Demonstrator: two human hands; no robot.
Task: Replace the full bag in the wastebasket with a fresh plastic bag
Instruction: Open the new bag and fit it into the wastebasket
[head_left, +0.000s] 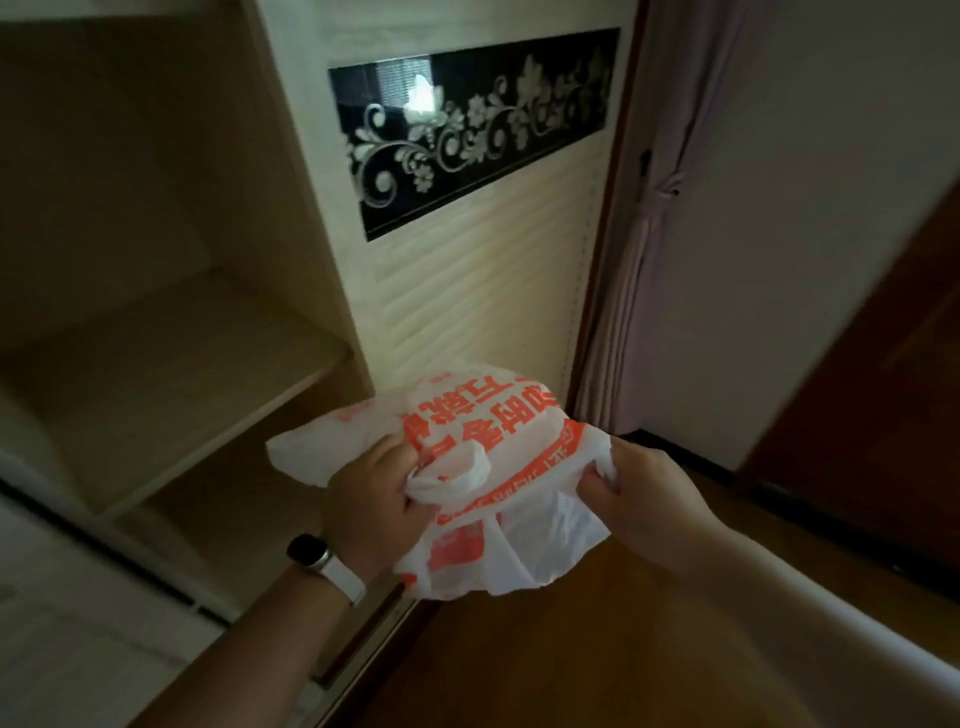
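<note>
A white plastic bag (483, 431) with orange lettering hangs crumpled between both my hands, in front of a wardrobe. My left hand (371, 499), with a watch on the wrist, grips a bunched handle on the bag's left side. My right hand (639, 493) pinches the bag's right edge. No wastebasket is in view.
An open wardrobe compartment with a bare wooden shelf (171, 374) is on the left. A slatted sliding door (483, 249) with a black floral panel stands behind the bag. A tied pink curtain (644, 249) hangs to the right. Wooden floor (597, 649) lies below.
</note>
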